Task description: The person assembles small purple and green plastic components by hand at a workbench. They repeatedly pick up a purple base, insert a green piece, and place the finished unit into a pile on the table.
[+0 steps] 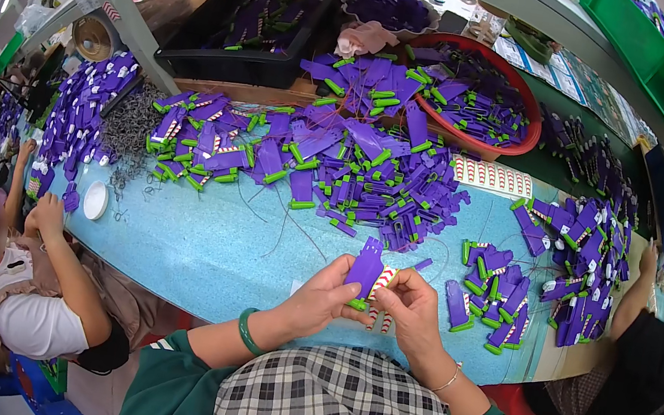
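Pinching a flat purple plastic piece point(365, 267) between them, the left hand point(324, 297) and right hand point(412, 305) keep each grip closed on its lower edges; it looks light, stiff, probably slick.

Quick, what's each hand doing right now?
Left hand: closed on the purple plastic piece.
Right hand: closed, pinching the red-and-white striped sticker at that piece.
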